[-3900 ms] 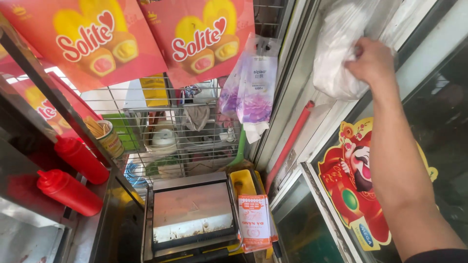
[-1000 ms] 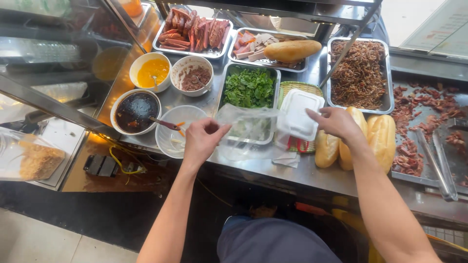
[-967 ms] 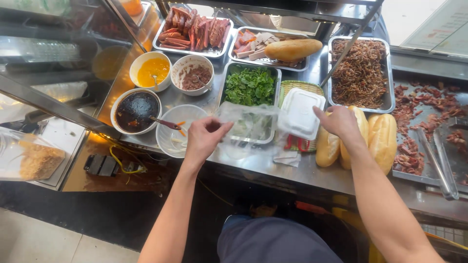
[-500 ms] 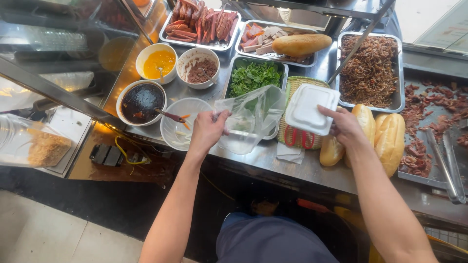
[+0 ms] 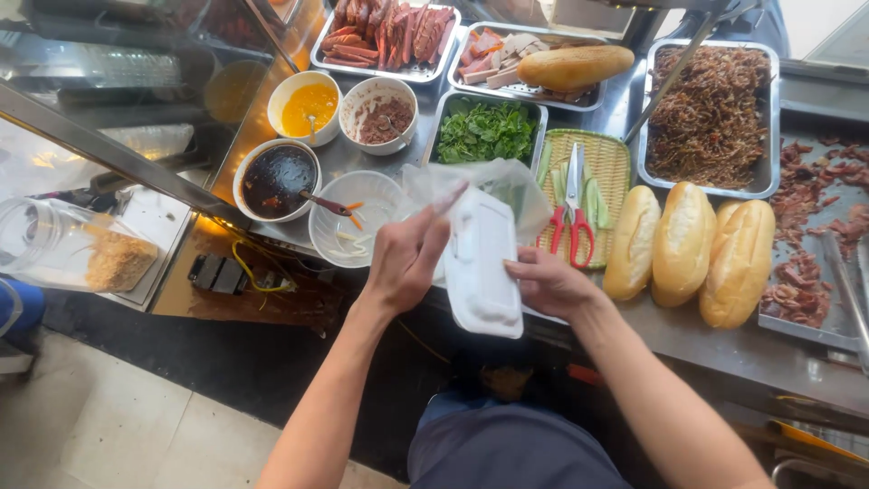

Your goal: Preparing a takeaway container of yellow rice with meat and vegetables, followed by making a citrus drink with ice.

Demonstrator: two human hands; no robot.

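My right hand (image 5: 546, 282) grips a white foam takeaway box (image 5: 482, 263) by its right edge, in front of the steel counter. My left hand (image 5: 407, 255) holds a clear plastic bag (image 5: 493, 186) at its mouth, with fingers stretched toward the box's top. The box stands tilted, its upper end at the bag's opening. How far the box is inside the bag I cannot tell.
On the counter stand bowls of dark sauce (image 5: 275, 178), yellow sauce (image 5: 309, 105) and brown paste (image 5: 383, 118), trays of sausage (image 5: 387, 33), greens (image 5: 486, 133) and shredded meat (image 5: 708, 107). Red scissors (image 5: 571, 211) lie on a woven tray. Three bread rolls (image 5: 685, 244) lie to the right.
The view dropped from the hanging packets to the counter. My right hand brought the foam box from the counter toward me. My left hand lifted the bag up to it.
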